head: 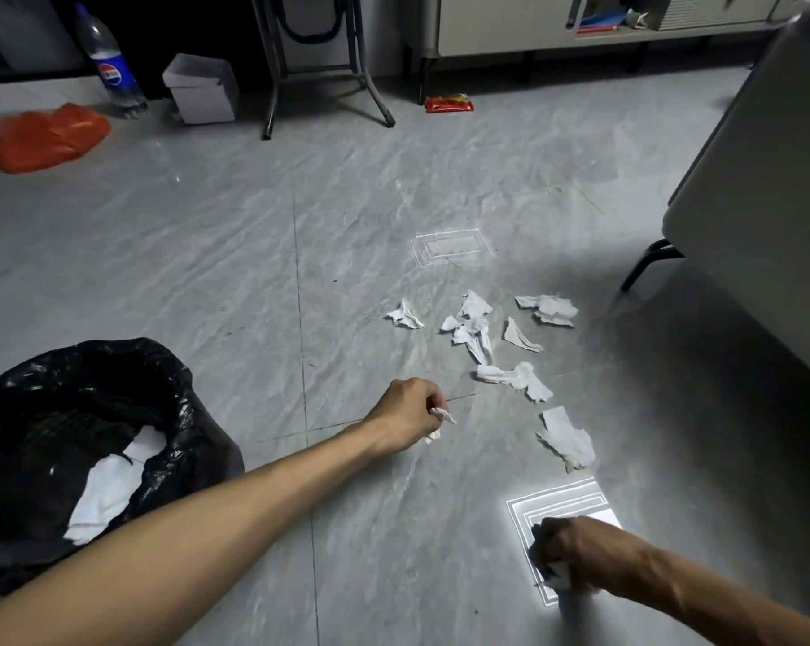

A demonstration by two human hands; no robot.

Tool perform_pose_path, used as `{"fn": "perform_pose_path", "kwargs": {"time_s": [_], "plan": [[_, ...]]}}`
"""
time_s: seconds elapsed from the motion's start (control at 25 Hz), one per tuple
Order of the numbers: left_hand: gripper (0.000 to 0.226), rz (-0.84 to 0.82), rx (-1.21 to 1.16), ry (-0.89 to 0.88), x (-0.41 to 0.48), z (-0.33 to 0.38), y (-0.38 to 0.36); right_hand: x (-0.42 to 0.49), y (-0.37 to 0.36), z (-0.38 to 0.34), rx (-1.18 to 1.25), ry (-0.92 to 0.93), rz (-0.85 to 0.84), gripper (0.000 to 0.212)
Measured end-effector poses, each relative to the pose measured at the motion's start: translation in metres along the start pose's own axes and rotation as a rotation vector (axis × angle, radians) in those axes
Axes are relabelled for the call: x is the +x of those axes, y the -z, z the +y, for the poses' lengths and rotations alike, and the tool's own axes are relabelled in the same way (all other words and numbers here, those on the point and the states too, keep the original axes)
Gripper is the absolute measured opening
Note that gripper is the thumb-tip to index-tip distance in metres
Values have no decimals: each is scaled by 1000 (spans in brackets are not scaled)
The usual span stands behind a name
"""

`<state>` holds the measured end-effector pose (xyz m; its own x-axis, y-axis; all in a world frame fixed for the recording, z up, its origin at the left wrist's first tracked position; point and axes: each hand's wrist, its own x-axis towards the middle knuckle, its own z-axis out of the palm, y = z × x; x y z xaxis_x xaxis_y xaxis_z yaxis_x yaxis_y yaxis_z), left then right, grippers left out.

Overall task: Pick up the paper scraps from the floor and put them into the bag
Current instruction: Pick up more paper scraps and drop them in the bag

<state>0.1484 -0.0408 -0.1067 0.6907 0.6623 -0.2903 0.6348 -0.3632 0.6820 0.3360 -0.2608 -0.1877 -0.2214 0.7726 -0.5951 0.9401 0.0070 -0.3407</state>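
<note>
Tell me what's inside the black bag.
The black bag lies open, with white paper scraps showing inside its mouth. Anything deeper is hidden by the dark folds.

- My left hand [405,414] reaches out over the grey floor [235,254], fingers [433,405] curled round a small paper scrap [442,416].
- My right hand [580,557] is low by a bright patch of light, closed on another white scrap [559,575].
- More torn paper scraps [496,338] lie scattered ahead, between my hands and beyond.
- The black bag [170,380] sits open at my left, white paper [109,487] inside.
- Farther off: an orange bag [48,137], a bottle [111,67], a white box [202,88].
</note>
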Motion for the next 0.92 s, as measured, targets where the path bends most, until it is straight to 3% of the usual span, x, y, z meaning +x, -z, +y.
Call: {"fn": "perform_pose_path", "kwargs": {"time_s": [0.12, 0.16, 0.2, 0.32, 0.4, 0.52, 0.68, 0.84, 0.92], "plan": [[17, 1, -33, 1, -6, 4, 11, 7, 23, -7, 17, -101, 78, 38], [17, 6, -43, -1, -9, 5, 17, 11, 35, -14, 77, -127, 146, 33], [17, 27, -43, -6, -13, 7, 26, 19, 49, -23, 167, -136, 240, 19], [18, 168, -38, -25, -27, 11, 68, 59, 104, -68, 591, -111, 516, 31], [20, 286, -71, -25, -42, 8, 105, 88, 147, -110, 739, -30, 582, 23], [26, 485, -73, 44, -77, -11, 169, 122, 203, -178, 992, 160, 565, 9], [17, 672, 59, 296, -141, -69, 237, 152, 253, -269, 1064, 410, 459, 8], [9, 482, 192, 598, -185, -129, 245, 177, 260, -333, 935, 443, 300, 10], [25, 428, 244, 686, -193, -147, 241, 190, 255, -350, 827, 401, 201, 26]]}}
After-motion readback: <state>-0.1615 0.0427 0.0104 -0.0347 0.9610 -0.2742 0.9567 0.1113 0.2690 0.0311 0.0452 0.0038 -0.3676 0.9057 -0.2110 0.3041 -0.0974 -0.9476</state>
